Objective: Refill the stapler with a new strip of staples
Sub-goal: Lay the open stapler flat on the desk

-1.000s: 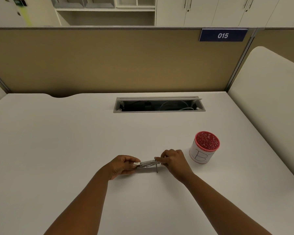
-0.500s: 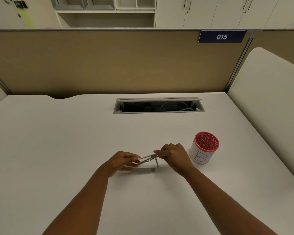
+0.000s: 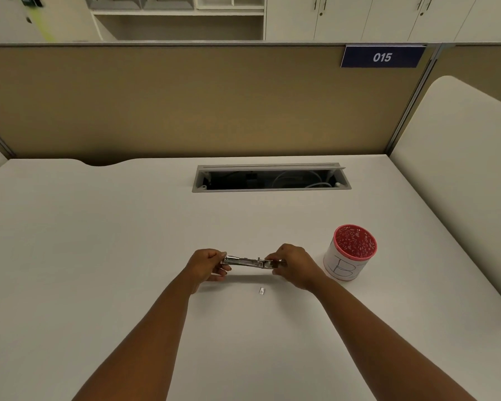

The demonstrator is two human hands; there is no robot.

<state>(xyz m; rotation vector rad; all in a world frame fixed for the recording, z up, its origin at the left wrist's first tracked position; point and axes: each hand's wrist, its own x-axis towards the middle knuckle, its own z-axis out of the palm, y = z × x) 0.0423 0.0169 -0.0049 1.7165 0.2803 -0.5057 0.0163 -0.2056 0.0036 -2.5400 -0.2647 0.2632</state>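
Observation:
A small silver metal stapler (image 3: 248,261) hangs level a little above the white desk (image 3: 99,256), stretched out between my two hands. My left hand (image 3: 207,264) grips its left end with curled fingers. My right hand (image 3: 294,263) pinches its right end. On the desk just below and in front of the stapler lies a small silver strip of staples (image 3: 261,290), touched by neither hand.
A white cup with a red patterned rim and a pen mark (image 3: 349,256) stands right of my right hand. An open cable tray (image 3: 271,178) is cut into the desk further back. A tan partition (image 3: 185,102) closes the back; a white divider (image 3: 460,169) borders the right.
The stapler was angled with a part hanging down; now it is lifted and stretched out flat between my hands. A small strip of staples now lies on the desk below.

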